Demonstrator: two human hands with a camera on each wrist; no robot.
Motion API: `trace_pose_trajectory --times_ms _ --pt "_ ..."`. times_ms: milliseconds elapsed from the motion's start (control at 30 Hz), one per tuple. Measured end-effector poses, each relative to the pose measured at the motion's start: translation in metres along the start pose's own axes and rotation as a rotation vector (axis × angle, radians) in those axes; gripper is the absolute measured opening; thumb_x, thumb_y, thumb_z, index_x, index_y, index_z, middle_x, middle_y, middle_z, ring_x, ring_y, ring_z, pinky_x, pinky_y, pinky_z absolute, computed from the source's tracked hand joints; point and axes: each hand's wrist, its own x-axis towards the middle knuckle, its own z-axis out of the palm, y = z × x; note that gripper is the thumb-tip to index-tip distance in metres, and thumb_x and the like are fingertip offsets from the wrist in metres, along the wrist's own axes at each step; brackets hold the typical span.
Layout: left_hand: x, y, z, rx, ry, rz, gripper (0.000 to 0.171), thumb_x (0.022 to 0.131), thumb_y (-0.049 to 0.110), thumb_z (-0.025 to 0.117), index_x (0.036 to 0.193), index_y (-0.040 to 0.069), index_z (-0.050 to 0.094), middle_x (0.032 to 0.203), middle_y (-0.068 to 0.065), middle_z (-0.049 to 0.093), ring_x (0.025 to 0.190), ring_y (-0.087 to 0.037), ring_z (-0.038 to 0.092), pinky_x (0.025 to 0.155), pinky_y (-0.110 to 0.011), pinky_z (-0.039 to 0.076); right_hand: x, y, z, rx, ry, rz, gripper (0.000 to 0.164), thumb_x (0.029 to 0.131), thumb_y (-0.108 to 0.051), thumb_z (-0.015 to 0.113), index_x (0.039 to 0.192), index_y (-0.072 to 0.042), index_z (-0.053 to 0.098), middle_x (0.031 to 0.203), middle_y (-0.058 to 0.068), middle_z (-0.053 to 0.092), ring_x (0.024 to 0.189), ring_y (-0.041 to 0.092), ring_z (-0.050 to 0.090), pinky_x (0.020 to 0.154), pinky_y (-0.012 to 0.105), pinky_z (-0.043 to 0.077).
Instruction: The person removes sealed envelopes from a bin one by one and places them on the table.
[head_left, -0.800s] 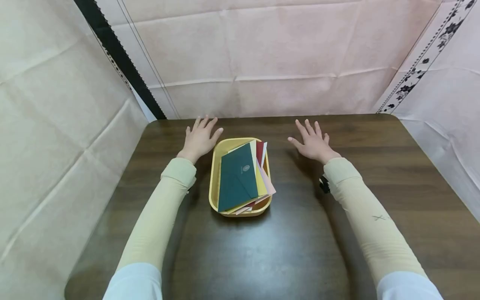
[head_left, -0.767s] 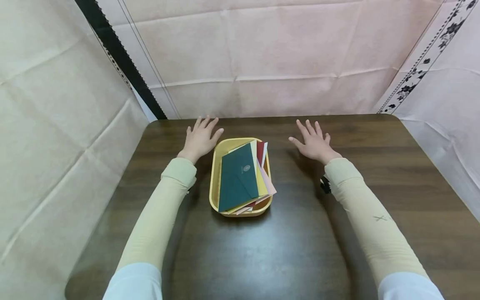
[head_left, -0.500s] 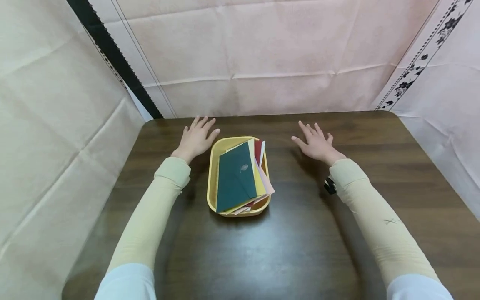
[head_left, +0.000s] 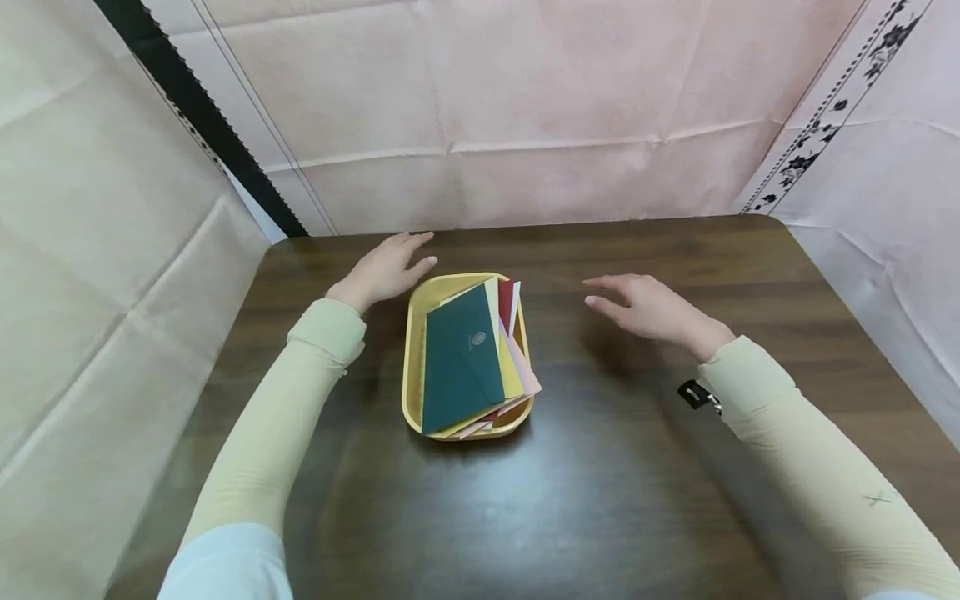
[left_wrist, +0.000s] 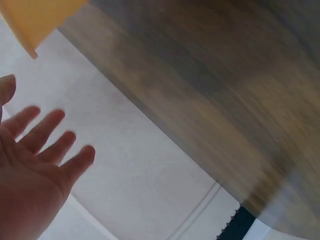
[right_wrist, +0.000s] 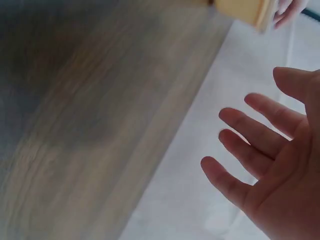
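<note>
A yellow tray (head_left: 413,367) with rounded corners stands near the middle of the table, holding a fanned stack of envelopes. On top lies a dark green envelope (head_left: 459,358) with a small round emblem; yellow, pink, dark red and white edges stick out beneath it on the right. My left hand (head_left: 382,271) hovers by the tray's far left corner, fingers extended, holding nothing. To the right of the tray, my right hand (head_left: 651,308) is held above the table with its fingers pointing left toward the tray, also holding nothing. Both wrist views show bare palms with relaxed, spread fingers.
The dark wooden table (head_left: 600,492) has rounded far corners. Pale cloth (head_left: 555,100) hangs behind its far edge and along both sides. A black wrist strap (head_left: 697,395) shows below the right sleeve.
My right hand has turned so its fingers point left, and its forearm has swung out to the right. My left hand has turned slightly inward. The head view has shifted slightly.
</note>
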Motion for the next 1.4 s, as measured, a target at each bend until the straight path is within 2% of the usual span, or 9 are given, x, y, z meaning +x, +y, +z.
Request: trace_pose_trajectory --times_ms 167,267,367,467,633,867,1000,1133,1400 --pt "0.005 0.007 -0.001 -0.029 -0.044 0.072 0.052 0.100 0.041 0.040 0.140 0.009 0.047 0.139 -0.007 0.048 0.130 -0.024 0.039 0.105 -0.042 0.029 -0.020 -0.032 0.005 -0.032 0.041 -0.193 0.039 0.096 -0.040 0.051 0.124 -0.017 0.063 0.119 -0.004 0.062 0.112 0.014 0.055 0.093 0.038 0.042" --pt "0.009 0.011 -0.001 -0.048 -0.032 0.126 0.042 0.100 0.036 0.043 0.130 0.010 0.056 0.126 -0.004 0.057 0.119 -0.019 0.050 0.100 -0.037 0.036 -0.033 -0.050 0.012 -0.058 0.066 -0.341 0.033 0.095 -0.037 0.053 0.117 -0.018 0.067 0.111 -0.007 0.064 0.103 0.009 0.058 0.087 0.035 0.046" --pt "0.013 0.017 0.001 -0.064 -0.014 0.164 0.034 0.099 0.032 0.046 0.119 0.011 0.063 0.111 -0.001 0.063 0.102 -0.014 0.056 0.092 -0.033 0.042 -0.045 -0.065 0.020 -0.087 0.076 -0.436 0.028 0.092 -0.035 0.058 0.114 -0.020 0.069 0.106 -0.010 0.064 0.097 0.005 0.058 0.083 0.031 0.047" --pt "0.016 0.025 0.001 -0.060 -0.025 0.182 0.030 0.098 0.031 0.049 0.114 0.012 0.065 0.105 0.001 0.063 0.093 -0.012 0.056 0.088 -0.031 0.044 -0.056 -0.075 0.024 -0.100 0.088 -0.498 0.026 0.089 -0.033 0.062 0.111 -0.020 0.069 0.103 -0.013 0.064 0.094 0.003 0.057 0.082 0.030 0.047" --pt "0.019 0.037 0.000 -0.063 -0.074 0.215 0.028 0.096 0.029 0.053 0.113 0.012 0.066 0.103 0.002 0.064 0.091 -0.011 0.056 0.084 -0.030 0.045 -0.070 -0.087 0.029 -0.090 0.159 -0.614 0.020 0.089 -0.030 0.063 0.104 -0.019 0.070 0.097 -0.014 0.065 0.091 0.001 0.057 0.082 0.030 0.045" --pt "0.023 0.045 0.004 -0.060 -0.107 0.215 0.024 0.093 0.027 0.059 0.111 0.013 0.067 0.097 0.003 0.063 0.083 -0.012 0.056 0.080 -0.026 0.046 -0.077 -0.105 0.047 -0.059 0.255 -0.822 0.024 0.081 -0.014 0.069 0.105 -0.014 0.069 0.108 -0.006 0.066 0.103 0.007 0.058 0.086 0.030 0.044" --pt "0.024 0.046 0.007 -0.039 -0.112 0.209 0.023 0.092 0.025 0.060 0.110 0.012 0.067 0.095 0.003 0.063 0.081 -0.013 0.056 0.079 -0.025 0.047 -0.077 -0.112 0.060 -0.057 0.225 -0.842 0.031 0.083 -0.014 0.067 0.115 -0.012 0.067 0.117 -0.003 0.063 0.112 0.009 0.054 0.090 0.029 0.043" --pt "0.025 0.045 0.009 -0.030 -0.110 0.200 0.020 0.092 0.020 0.060 0.109 0.012 0.068 0.097 0.001 0.064 0.082 -0.013 0.056 0.081 -0.027 0.048 -0.075 -0.114 0.073 -0.108 0.179 -0.824 0.037 0.085 -0.015 0.066 0.122 -0.011 0.064 0.120 -0.004 0.061 0.111 0.010 0.054 0.091 0.028 0.043" --pt "0.026 0.042 0.011 -0.022 -0.101 0.203 0.020 0.092 0.017 0.060 0.109 0.012 0.069 0.099 0.000 0.065 0.083 -0.013 0.057 0.083 -0.027 0.047 -0.070 -0.113 0.086 -0.135 0.182 -0.810 0.034 0.080 -0.009 0.070 0.114 -0.013 0.068 0.114 -0.007 0.063 0.105 0.009 0.056 0.088 0.026 0.045"
